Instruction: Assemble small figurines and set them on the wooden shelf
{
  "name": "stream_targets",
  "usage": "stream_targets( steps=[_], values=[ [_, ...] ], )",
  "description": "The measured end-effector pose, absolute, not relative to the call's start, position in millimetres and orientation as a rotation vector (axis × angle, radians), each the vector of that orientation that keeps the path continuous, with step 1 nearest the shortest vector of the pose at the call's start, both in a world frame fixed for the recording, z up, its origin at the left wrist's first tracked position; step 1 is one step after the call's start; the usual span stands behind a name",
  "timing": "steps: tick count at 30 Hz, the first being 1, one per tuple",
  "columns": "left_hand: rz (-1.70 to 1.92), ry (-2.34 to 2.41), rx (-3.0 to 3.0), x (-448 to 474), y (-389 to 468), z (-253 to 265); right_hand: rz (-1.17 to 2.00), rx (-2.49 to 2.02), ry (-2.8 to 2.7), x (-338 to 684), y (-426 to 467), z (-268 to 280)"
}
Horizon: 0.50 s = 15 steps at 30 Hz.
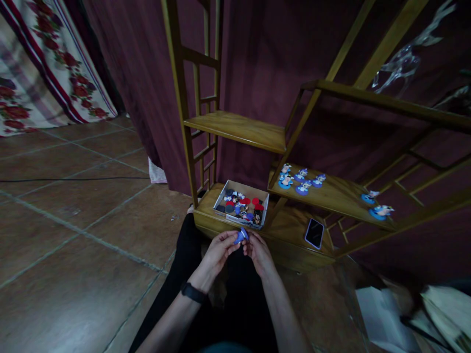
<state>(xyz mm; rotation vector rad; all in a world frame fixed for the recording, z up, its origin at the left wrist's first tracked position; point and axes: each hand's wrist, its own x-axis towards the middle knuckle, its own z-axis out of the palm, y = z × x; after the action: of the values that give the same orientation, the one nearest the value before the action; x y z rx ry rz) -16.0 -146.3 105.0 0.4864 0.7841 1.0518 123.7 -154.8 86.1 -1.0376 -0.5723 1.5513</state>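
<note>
A small purple-and-white figurine (242, 236) is held between my two hands, just in front of the shelf. My left hand (220, 249) has its fingers closed around one side, while my right hand (257, 249) pinches the other end with thumb and fingertips. Directly beyond them, an open cardboard box (241, 203) on the low shelf holds a jumble of figurines and red, black and blue round pieces. Several purple figurines (303, 187) and blue-based figurines (285, 181) stand on the raised shelf to the right.
A wooden display rack (235, 128) rises in front of me. On its lower board lies a phone (314, 233). Two more blue-based figurines (381, 212) stand at the far right. A clear deer ornament (399, 66) sits higher up. Bags (447, 314) rest on the floor at right.
</note>
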Motion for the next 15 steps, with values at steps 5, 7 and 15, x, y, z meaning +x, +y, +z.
stream_targets(
  steps=[5,7,15],
  values=[
    [1.076,0.798,0.387,-16.6,-145.0,104.3,1.441,-1.062,-0.654,121.1,-156.3,84.5],
    [1.068,0.797,0.373,-16.3,-144.4,104.2,1.432,-1.053,-0.706,120.2,-157.2,85.6],
    [1.018,0.862,0.368,-13.4,-142.6,106.6,1.340,-1.126,-0.924,117.6,-157.0,92.4]
  ],
)
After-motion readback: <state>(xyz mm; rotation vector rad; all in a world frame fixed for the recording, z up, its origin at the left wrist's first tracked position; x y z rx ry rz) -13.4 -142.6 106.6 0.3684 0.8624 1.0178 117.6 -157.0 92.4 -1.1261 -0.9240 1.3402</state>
